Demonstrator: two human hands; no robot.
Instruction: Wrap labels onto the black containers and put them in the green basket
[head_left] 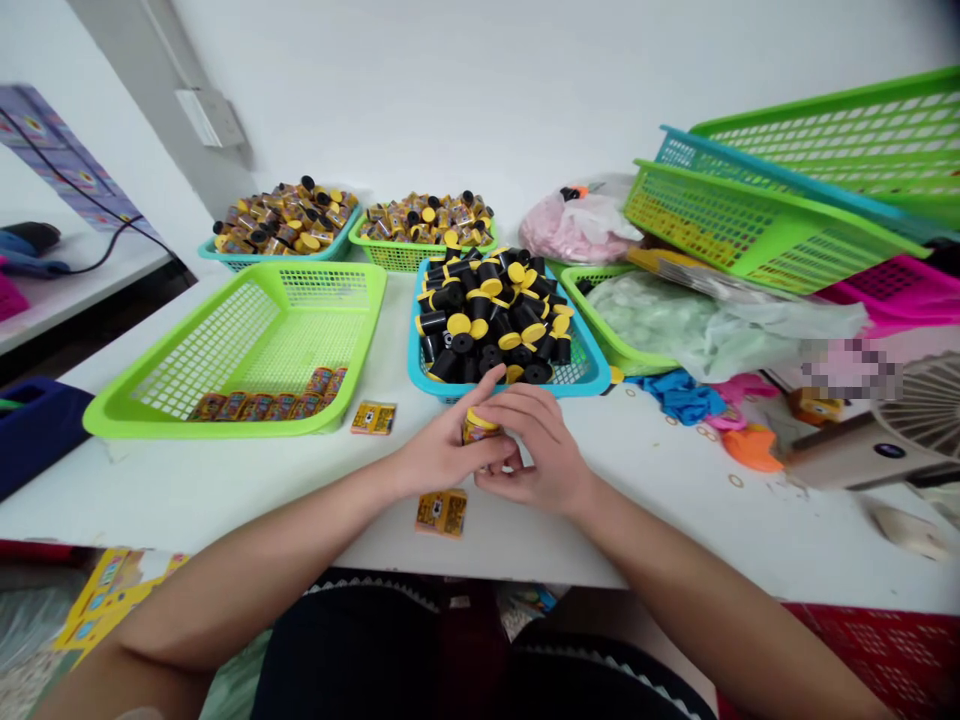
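Close to the table's front edge, my left hand (439, 450) and my right hand (544, 445) meet around a small canister (480, 425) with a yellow lid and a printed wrap. Fingers of both hands are closed on it, and its lower part is hidden by them. Just beyond my hands, a blue basket (596, 375) is heaped with black canisters (487, 300) with yellow lids. A stack of printed yellow labels (441, 512) lies below my left hand, and another stack (373, 417) is to its upper left. The green basket (225, 428) at left holds several wrapped canisters (281, 406).
Behind stand a blue basket (217, 260) and a green basket (390, 258), full of wrapped canisters. Stacked baskets (750, 225), plastic bags (690, 320), balloon-like colored pieces (752, 447) and a fan (847, 445) crowd the right side. A wall rises behind.
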